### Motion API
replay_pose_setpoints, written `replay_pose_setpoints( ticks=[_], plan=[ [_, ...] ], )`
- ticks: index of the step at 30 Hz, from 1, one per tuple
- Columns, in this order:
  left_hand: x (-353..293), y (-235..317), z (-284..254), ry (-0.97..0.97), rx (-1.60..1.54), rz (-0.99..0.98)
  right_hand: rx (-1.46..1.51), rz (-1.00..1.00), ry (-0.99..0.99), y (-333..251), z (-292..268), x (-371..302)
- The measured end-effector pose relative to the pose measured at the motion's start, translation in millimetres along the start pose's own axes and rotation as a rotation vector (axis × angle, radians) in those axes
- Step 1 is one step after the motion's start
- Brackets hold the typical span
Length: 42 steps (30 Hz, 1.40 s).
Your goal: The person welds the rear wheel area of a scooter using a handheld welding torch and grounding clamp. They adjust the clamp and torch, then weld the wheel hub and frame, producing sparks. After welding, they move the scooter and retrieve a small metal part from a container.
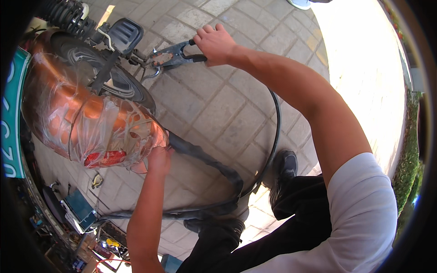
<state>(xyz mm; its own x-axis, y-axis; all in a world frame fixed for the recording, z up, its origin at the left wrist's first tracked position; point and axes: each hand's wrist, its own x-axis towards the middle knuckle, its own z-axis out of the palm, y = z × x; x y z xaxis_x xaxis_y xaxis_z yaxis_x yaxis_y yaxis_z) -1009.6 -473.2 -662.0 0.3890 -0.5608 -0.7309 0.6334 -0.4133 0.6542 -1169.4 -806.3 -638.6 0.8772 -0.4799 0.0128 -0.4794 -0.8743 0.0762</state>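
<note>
At the upper middle, my right hand [217, 45] is closed round the black grip of a plier-like tool [169, 56], grey-blue and worn, with two handles. Its far end meets metal parts beside the rear wheel [114, 75] of a two-wheeler. Lower left, my left hand [159, 160] is at the end of the two-wheeler's orange rear body [93, 111], which is wrapped in torn clear film. Most of that hand's fingers are hidden. Near it sits a red tail light [105, 158] under the film.
A flat black tube [205, 157] runs over the paving toward my feet, with a thinner black hose [276, 123] curving beside my shoe [287, 164]. A pedal-shaped footrest [125, 35] juts beside the wheel. Tools and a teal box [79, 207] lie lower left; a green plate [13, 113] stands left.
</note>
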Motion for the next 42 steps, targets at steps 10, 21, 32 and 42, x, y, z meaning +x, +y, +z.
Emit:
replay_pose_setpoints(
  ticks=[10, 21, 32, 42],
  plan=[
    [2.5, 0.1, -4.7, 0.006, -0.018, -0.022, -0.274, -0.046, -0.096, -46.5, -56.4, 29.6],
    [-6.2, 2.7, 3.8, -0.011, -0.019, 0.030, -0.405, -0.057, -0.117, -72.2, -72.1, 40.4],
    [-10.3, 7.4, 13.2, -0.024, 0.027, 0.018, -0.131, 0.005, 0.025, -91.8, -75.9, 31.0],
    [-9.8, 6.3, 15.0, -0.070, 0.019, 0.040, 0.736, 0.333, 0.063, -15.0, -40.5, 36.5]
  ],
)
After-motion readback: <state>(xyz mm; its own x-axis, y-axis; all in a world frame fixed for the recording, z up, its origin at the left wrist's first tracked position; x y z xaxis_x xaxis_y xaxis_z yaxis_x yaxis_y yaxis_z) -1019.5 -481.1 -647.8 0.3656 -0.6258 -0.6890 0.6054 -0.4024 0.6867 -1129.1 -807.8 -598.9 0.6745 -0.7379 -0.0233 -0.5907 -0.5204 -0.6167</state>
